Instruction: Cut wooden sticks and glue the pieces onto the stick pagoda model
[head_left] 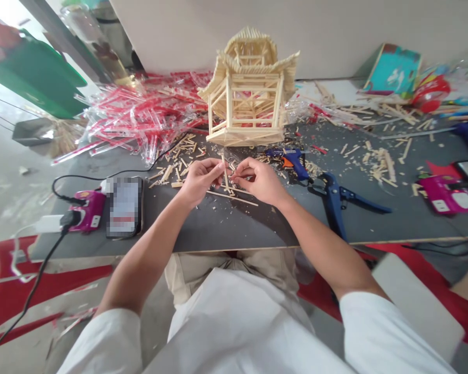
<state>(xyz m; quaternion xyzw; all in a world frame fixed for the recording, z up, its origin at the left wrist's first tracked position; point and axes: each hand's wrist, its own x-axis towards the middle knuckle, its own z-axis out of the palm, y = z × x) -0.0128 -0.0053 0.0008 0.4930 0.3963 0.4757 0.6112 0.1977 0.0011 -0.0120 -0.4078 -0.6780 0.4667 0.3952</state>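
Between thumb and fingers, my left hand point(201, 179) pinches a short wooden stick point(225, 175) that points away from me. Close beside it, my right hand point(259, 181) has its thumb and fingertips pressed together near the same stick; whatever lies in them is too small to make out. Longer thin sticks point(234, 198) lie on the dark table just below the hands. Behind the hands stands a pavilion-like model point(253, 98) built of pale sticks, with a tiered, curved roof. A blue glue gun point(296, 160) with an orange trigger rests right of my right hand.
A blue cutter point(337, 200) lies at the right of the table point(167, 228). Red-and-clear plastic wrappers point(148, 114) pile up at the back left. A phone point(125, 208) and a purple power strip point(89, 209) sit left; another purple strip point(446, 195) is right. Cut stick pieces are scattered about.
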